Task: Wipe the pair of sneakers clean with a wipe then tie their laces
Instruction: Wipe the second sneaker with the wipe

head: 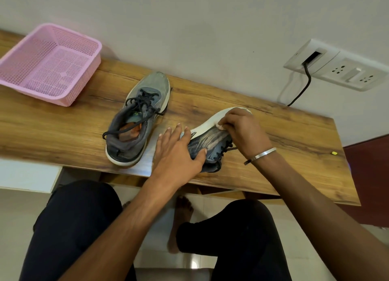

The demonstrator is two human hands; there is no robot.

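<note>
Two grey sneakers with white soles and black laces lie on a wooden table [63,122]. The left sneaker [136,118] stands upright, laces loose. The right sneaker [212,139] is tipped on its side, sole edge facing away from me. My left hand [179,152] presses on its heel end with straight fingers, thumb against the upper. My right hand [244,131] has curled fingers pinching a small white wipe [220,126] against the shoe where upper meets sole. Most of the wipe is hidden under the fingers.
A pink perforated basket [50,63] sits at the table's far left. A wall socket panel [336,67] with a black cable [303,89] is at the back right. A small yellow object [334,153] lies near the right edge. My knees are under the front edge.
</note>
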